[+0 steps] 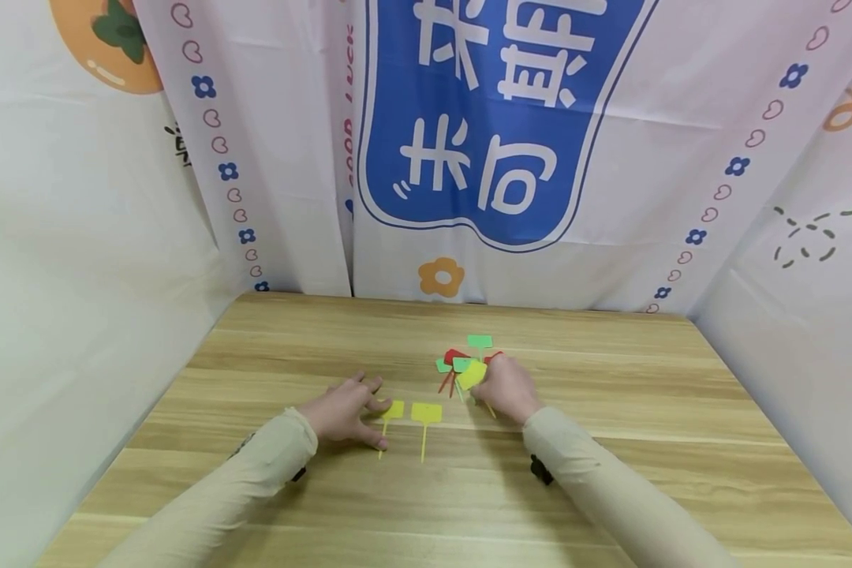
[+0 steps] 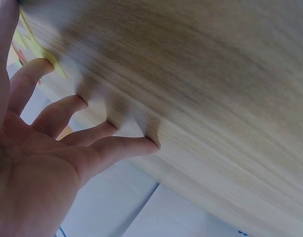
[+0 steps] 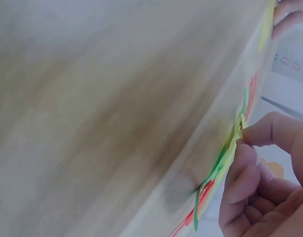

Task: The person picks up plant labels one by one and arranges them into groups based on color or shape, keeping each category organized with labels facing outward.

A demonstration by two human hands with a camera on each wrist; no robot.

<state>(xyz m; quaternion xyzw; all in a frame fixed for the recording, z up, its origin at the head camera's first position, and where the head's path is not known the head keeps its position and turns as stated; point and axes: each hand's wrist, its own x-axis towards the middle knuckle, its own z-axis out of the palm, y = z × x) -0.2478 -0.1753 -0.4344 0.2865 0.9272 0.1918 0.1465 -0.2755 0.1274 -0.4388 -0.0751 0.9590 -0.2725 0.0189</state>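
Two yellow T-shaped plant labels lie side by side on the table, stems toward me. The left label (image 1: 395, 409) is touched by my left hand (image 1: 344, 410), whose fingers are spread with tips on the wood. In the left wrist view that palm (image 2: 38, 163) holds nothing. Just right of it lies the second yellow label (image 1: 427, 412). At the pile, my right hand (image 1: 509, 389) pinches another yellow label (image 1: 472, 375) between thumb and forefinger. Around it are red labels (image 1: 454, 356) and green labels (image 1: 480, 341), overlapping and partly hidden by the hand.
The wood-grain table (image 1: 312, 339) reaches back to a printed white curtain (image 1: 312, 237) with a blue sign pattern. White cloth walls (image 1: 92, 315) stand on both sides. Each wrist carries a dark strapped device (image 1: 541, 470), partly under the sleeve.
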